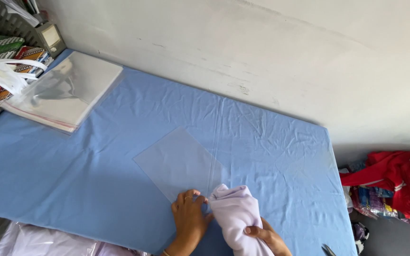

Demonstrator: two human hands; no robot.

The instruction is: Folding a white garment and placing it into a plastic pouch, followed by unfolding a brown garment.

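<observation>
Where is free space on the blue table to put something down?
Bare blue cloth lies left of the flat clear bag, and between it and the bag stack. It is crowded near the left hand, right hand and lilac garment.

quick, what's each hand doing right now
Left hand: fingers pinching the open edge of the clear plastic bag flat on the blue cloth.
Right hand: closed around the folded pale lilac garment, its end at the bag's mouth.

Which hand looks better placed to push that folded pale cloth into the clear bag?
Probably the right hand: it already grips the folded lilac cloth from below, with the cloth's end pointing at the bag. The left hand is pinching the near edge of the flat clear plastic bag, so it seems better suited to holding it open.
</observation>
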